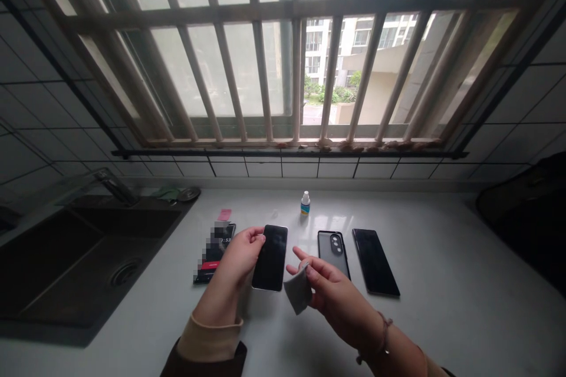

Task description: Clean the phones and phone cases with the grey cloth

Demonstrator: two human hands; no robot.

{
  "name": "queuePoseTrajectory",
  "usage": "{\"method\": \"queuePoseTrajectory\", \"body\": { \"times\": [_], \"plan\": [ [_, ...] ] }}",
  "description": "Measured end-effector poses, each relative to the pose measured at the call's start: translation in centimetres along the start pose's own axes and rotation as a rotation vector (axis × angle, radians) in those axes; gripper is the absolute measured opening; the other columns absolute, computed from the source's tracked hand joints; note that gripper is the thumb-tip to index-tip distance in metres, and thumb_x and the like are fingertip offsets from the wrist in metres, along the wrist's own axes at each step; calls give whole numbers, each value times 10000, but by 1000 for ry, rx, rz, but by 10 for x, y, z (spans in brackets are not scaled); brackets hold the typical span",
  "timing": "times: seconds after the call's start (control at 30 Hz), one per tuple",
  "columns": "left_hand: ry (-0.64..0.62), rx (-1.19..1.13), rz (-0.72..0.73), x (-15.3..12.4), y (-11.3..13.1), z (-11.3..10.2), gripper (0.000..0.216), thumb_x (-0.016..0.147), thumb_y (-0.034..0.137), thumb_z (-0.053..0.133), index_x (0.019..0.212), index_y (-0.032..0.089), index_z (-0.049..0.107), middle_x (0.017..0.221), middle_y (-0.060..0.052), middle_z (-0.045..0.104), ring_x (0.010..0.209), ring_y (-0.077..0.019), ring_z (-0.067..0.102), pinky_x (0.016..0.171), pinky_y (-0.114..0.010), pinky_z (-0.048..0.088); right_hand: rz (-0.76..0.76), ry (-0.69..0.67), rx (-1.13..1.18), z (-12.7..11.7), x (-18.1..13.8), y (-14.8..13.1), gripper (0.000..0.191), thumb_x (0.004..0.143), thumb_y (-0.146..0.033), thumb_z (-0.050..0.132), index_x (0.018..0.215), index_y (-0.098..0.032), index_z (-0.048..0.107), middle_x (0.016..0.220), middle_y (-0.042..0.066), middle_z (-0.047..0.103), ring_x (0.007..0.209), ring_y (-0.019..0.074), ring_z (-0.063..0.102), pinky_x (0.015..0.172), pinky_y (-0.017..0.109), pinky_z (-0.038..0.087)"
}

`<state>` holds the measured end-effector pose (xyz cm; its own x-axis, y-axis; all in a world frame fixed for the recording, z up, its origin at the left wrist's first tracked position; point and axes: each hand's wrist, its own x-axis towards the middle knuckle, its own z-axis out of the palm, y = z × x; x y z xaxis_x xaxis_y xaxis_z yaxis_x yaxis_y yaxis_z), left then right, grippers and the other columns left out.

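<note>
The left hand [239, 256] grips a dark phone [270, 257] by its edge, screen up above the desk [442, 306]. The right hand [329, 294] pinches a small grey cloth [298, 291] just beside it. Near the right hand lie a phone case [333, 252] and another phone [375, 262]; a small bottle [305, 202] stands behind them.

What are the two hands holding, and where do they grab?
Left hand grips the black glossy phone by its left edge; right hand pinches the small grey cloth at its top corner.
</note>
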<state>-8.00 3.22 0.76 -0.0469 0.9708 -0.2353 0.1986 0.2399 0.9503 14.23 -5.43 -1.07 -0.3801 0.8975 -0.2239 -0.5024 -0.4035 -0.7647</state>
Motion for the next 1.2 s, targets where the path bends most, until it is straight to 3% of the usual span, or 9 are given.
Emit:
{"method": "queuePoseTrajectory", "body": {
  "times": [0.07, 0.17, 0.5, 0.73, 0.87, 1.07, 1.2],
  "plan": [
    [58, 171, 20, 6, -3, -10, 284, 955, 234, 613, 1187, 138, 745, 1152, -127, 806, 1031, -243, 762, 898, -304, 569, -6, -10, -15, -2, 1, 0, 401, 836, -552, 877, 1042, -216, 805, 1797, 72, 201, 1471, 370, 495, 1029, 449, 534],
    [123, 356, 20, 15, -10, -18, 275, 968, 207, 577, 1168, 135, 752, 1155, -133, 806, 1047, -253, 760, 916, -310, 550, -16, -39, -23, -4, 1, 0, 376, 860, -548, 859, 1004, -205, 805, 1792, 92, 222, 1511, 384, 461, 1056, 467, 522],
    [170, 543, 21, 26, -21, -14, 263, 963, 177, 586, 1135, 165, 784, 1151, -139, 812, 1018, -264, 764, 860, -294, 524, -1, -26, -85, 3, -3, -7, 481, 803, -618, 878, 1047, -207, 826, 1780, 101, 265, 1496, 417, 474, 1083, 506, 504],
    [195, 718, 36, 28, -20, -5, 297, 980, 171, 551, 1181, 146, 769, 1195, -160, 794, 1117, -275, 733, 933, -302, 492, -2, -50, -108, 6, -4, -9, 504, 799, -627, 878, 1075, -208, 837, 1732, 130, 376, 1457, 417, 519, 1069, 506, 511],
    [212, 830, 57, 21, -17, 2, 299, 967, 289, 612, 1169, 119, 752, 1224, -204, 760, 1152, -317, 703, 956, -329, 472, 0, -54, -96, 4, -4, -6, 522, 794, -623, 886, 1096, -201, 831, 1705, 145, 421, 1471, 420, 507, 1065, 506, 515],
    [202, 942, 77, 8, -16, 18, 566, 847, 616, 726, 1146, 135, 725, 1232, -225, 714, 1167, -383, 675, 931, -368, 486, -1, -71, -101, 4, -5, -8, 504, 818, -623, 865, 1086, -198, 826, 1701, 132, 429, 1476, 416, 503, 1086, 516, 503],
    [260, 1040, 99, 4, -19, 30, 659, 785, 603, 796, 1214, 113, 691, 1248, -235, 682, 1212, -400, 637, 1001, -382, 474, -1, -72, -101, 4, -4, -7, 473, 835, -612, 855, 1039, -186, 827, 1697, 126, 436, 1450, 412, 523, 1072, 512, 507]
  ]
}}
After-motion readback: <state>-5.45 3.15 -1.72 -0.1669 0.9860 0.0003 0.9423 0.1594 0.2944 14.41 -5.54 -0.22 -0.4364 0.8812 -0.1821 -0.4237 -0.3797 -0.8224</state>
